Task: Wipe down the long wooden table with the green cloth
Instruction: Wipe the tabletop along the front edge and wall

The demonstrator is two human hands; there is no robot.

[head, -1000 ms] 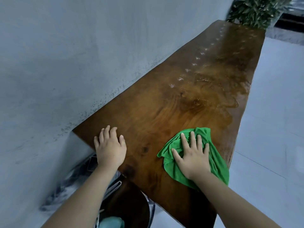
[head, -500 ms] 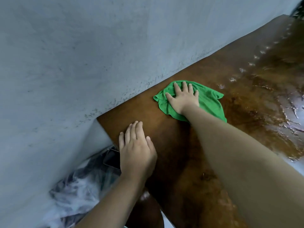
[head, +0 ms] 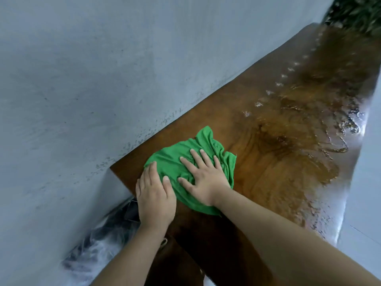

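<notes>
- Here, farthest left, a grey wall [head: 82, 89] fills most of the view. Its lower edge is speckled dark where the tabletop meets it.
- Low at the left, beneath the tabletop's near corner, lies a blurred heap [head: 97, 246] of dark and whitish plastic; what it holds I cannot tell.
- The left hand [head: 154, 200] lies flat on that near corner, fingers straight and close together. Its grip is slack and pinches nothing, with fingertips and thumb resting on the cloth's left edge.
- The cloth [head: 169, 164], green and crumpled, lies on the tabletop near its near end, close to the wall side, under both hands.
- The right hand [head: 206, 176] presses palm-down on the middle of the cloth. Its grip is spread wide, the fingers fanned out straight.
- The tabletop [head: 278, 172], dark brown wood with a bold grain and a knot, runs away up and to the right along the wall.
- Farther right, a row of small white marks [head: 268, 92] crosses the wood, and a wet sheen [head: 348, 124] glints near the outer edge.
- A blurred plant [head: 358, 13] stands past the far end, top right.
- Pale floor [head: 367, 182] borders the tabletop's right edge.
</notes>
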